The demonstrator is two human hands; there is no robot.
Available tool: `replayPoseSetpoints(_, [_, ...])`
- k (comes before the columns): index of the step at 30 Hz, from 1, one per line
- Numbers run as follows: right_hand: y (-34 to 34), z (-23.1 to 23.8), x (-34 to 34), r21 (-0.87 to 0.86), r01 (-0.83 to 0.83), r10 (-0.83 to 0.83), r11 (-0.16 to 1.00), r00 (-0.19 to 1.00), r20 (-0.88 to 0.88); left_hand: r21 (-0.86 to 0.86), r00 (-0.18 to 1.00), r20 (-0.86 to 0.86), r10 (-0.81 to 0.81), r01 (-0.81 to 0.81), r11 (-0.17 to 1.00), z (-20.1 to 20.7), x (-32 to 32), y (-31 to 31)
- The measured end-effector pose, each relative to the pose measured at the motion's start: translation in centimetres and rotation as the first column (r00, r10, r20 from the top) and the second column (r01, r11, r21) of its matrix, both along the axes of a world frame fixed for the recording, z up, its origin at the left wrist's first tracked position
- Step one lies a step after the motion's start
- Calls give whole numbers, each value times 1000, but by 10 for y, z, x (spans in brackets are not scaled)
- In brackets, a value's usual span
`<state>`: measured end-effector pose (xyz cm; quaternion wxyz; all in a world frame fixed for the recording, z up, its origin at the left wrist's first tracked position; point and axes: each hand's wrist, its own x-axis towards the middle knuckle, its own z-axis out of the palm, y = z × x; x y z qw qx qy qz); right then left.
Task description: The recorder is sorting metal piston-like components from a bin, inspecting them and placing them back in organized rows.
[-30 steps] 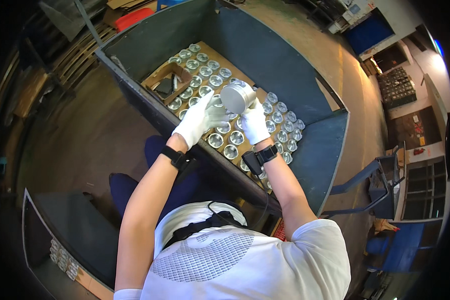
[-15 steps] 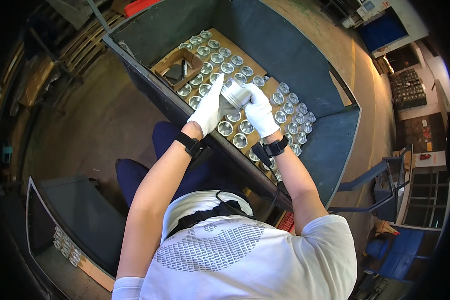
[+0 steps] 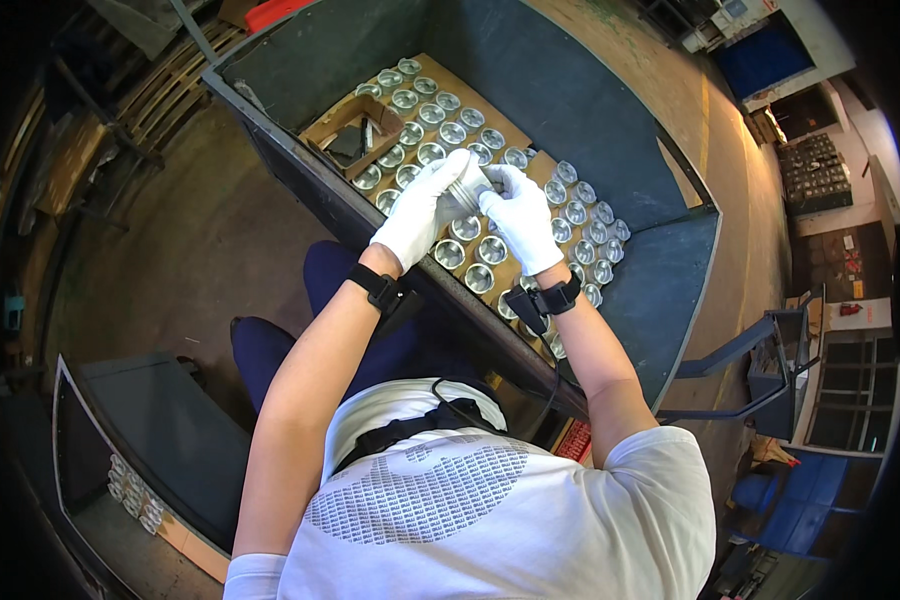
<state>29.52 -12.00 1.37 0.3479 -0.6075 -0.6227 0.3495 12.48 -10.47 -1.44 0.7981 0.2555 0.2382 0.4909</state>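
Flanking 1 silver metal cylinder (image 3: pixel 466 193) at upper centre, white-gloved left hand (image 3: pixel 416 212) and white-gloved right hand (image 3: pixel 523 218) hold it between their fingers.

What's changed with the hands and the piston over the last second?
The left hand, open beside the piston before, now grips it; the piston has shifted slightly left and turned its flat crown away, showing its grooved side. The right hand still holds it. The other pistons stay in the bin.
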Motion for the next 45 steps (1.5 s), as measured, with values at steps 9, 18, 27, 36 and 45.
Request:
replayPoseSetpoints(9, [-7, 25, 10, 165, -190, 182, 968, 981, 63, -86, 998, 63, -26, 31, 996, 2, -6, 3])
replayPoseSetpoints(18, [-4, 14, 11, 243, -168, 116, 955, 970, 215, -9, 1000, -25, -11, 11, 1000, 6, -5, 0])
replayPoseSetpoints(27, [-6, 13, 7, 258, -151, 73, 954, 955, 288, 145, 991, -125, 45, -27, 989, 15, -4, -9])
replayPoseSetpoints(36, [-3, -9, 21, 320, -286, 180, 903, 929, 322, 268, 952, -219, 215, -153, 951, 15, 0, -21])
replayPoseSetpoints(45, [0, -22, 23, 362, -277, 218, 890, 956, 195, 296, 938, -255, 234, -154, 942, 19, 1, -25])
